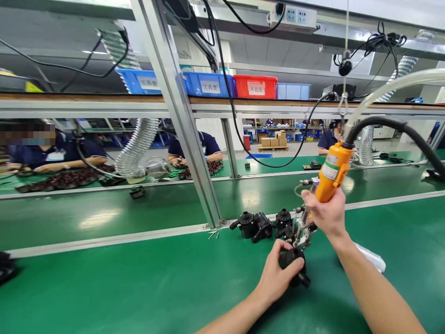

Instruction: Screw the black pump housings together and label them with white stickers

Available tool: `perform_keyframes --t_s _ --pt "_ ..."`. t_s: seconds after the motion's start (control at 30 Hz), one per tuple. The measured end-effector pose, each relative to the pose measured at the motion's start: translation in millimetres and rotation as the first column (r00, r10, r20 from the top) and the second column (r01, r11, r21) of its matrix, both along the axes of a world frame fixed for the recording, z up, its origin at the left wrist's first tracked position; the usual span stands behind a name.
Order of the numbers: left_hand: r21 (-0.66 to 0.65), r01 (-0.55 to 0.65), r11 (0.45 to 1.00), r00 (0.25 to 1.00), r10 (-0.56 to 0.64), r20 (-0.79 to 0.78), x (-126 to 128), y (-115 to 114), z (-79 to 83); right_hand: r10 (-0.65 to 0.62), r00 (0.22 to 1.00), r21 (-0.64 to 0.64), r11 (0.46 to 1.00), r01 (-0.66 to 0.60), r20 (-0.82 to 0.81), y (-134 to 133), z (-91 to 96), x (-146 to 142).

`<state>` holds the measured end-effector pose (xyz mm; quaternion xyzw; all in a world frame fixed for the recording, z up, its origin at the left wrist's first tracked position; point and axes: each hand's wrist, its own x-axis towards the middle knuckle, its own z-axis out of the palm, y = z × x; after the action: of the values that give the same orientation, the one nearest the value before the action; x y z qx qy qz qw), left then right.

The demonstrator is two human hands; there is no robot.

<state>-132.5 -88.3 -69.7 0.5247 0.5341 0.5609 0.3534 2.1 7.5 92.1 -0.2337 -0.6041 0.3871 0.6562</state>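
Fingers and thumb of my left hand (276,276) are closed around a black pump housing (296,260) on the green bench. My right hand (328,214) grips an orange electric screwdriver (334,168), tilted, with a hose and a black cable at its top. The screwdriver's metal tip assembly (303,234) points down at the housing's upper side. Whether the bit touches a screw cannot be made out. Just behind stand more black pump housings (247,224), several of them close together.
A slanted metal post (181,111) rises left of the housings, with a few small pale pins (213,234) at its foot. A clear plastic roll (370,257) lies beyond my right forearm. Blue bins and a red bin (255,86) line the shelf. Co-workers (194,146) sit opposite.
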Motion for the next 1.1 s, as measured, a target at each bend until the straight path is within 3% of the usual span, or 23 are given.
perform_keyframes --t_s 0.13,0.23,0.33,0.53,0.73,1.1 --pt "0.017 0.277 0.961 0.947 -0.276 0.165 -9.7 -2.8 0.0 -0.13 0.988 0.115 0.984 0.14 -0.085 2.3 10.1 22.7" --pt "0.007 0.17 0.985 0.974 -0.169 0.149 -9.6 -0.2 -4.1 -0.171 0.979 0.142 0.972 0.186 -0.11 1.6 15.0 33.5" --pt "0.004 0.052 0.999 0.996 -0.052 0.069 -3.8 2.1 -5.9 -0.125 0.986 0.108 0.985 0.138 -0.114 -0.2 16.0 31.9" --pt "-0.017 0.071 0.997 0.996 -0.07 0.063 3.1 1.9 -3.9 -0.037 0.991 0.047 0.998 0.043 -0.126 -1.3 16.8 22.0" --pt "-0.015 0.08 0.997 0.99 -0.078 0.121 4.3 2.7 -3.5 -0.058 0.994 0.049 0.997 0.063 -0.095 -4.7 17.6 21.9" --pt "-0.019 0.159 0.987 0.967 -0.152 0.203 1.2 9.4 6.1 0.04 0.999 0.011 0.999 -0.04 0.004 -19.2 -0.8 -6.4"
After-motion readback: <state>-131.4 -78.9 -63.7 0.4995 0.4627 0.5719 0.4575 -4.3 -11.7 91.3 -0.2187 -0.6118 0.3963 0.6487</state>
